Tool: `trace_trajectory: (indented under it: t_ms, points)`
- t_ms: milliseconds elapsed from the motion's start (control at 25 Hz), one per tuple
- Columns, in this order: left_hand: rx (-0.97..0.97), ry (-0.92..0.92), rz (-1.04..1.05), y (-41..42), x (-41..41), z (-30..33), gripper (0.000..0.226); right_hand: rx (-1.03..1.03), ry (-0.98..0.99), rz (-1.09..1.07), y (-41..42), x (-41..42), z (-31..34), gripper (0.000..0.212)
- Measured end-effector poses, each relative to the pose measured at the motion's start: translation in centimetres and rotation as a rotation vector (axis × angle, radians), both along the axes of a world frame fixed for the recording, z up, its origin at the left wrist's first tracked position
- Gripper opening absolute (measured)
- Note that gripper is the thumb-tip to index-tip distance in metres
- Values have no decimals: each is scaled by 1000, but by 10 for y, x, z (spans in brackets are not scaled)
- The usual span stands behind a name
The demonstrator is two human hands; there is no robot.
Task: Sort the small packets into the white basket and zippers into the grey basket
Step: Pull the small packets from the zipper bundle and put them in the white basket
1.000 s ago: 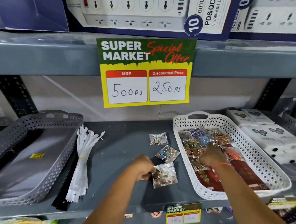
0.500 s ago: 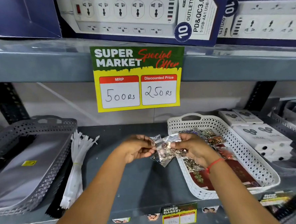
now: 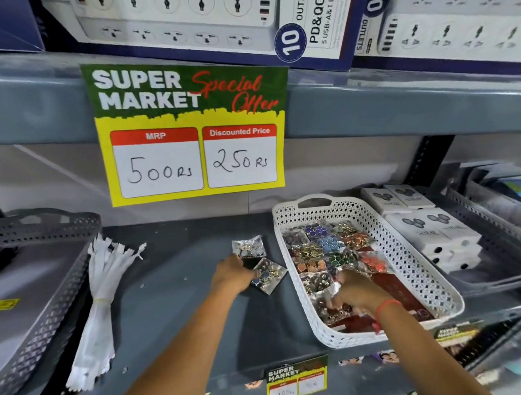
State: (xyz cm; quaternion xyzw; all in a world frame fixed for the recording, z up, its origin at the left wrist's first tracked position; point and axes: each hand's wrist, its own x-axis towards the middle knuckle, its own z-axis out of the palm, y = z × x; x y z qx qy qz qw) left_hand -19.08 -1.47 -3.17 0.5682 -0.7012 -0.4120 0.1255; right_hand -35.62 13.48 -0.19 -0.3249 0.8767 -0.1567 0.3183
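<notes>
Two small clear packets of buttons lie on the grey shelf. One is the far packet (image 3: 248, 248); the nearer one, with blue buttons (image 3: 269, 276), has its left corner pinched by my left hand (image 3: 232, 273). The white basket (image 3: 431, 270) to the right holds several colourful packets. My right hand (image 3: 357, 295) is inside its near end, fingers curled on a packet of dark buttons (image 3: 327, 309) that rests on the others. A tied bundle of white zippers (image 3: 102, 294) lies beside the grey basket (image 3: 37, 229) at the left.
A yellow and green price sign (image 3: 189, 138) hangs from the upper shelf edge. White boxes (image 3: 428, 229) are stacked right of the white basket. A grey bag with a yellow label (image 3: 2, 305) lies in the grey basket. A small price tag (image 3: 297, 379) sits on the shelf front.
Both hands held a packet up between them half a second ago. My right hand has carried it down into the white basket, and my left hand has dropped to the blue-button packet on the shelf.
</notes>
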Motion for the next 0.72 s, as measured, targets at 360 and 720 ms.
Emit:
trace_trajectory:
  t_ms: [360,720]
  points:
    - [275,84,-31,-6,-16,-1,28,114,308,104,-4,13,2,75]
    - [429,355,-151,-23,25,64,30,-612,-76,75,-68,54,43,33]
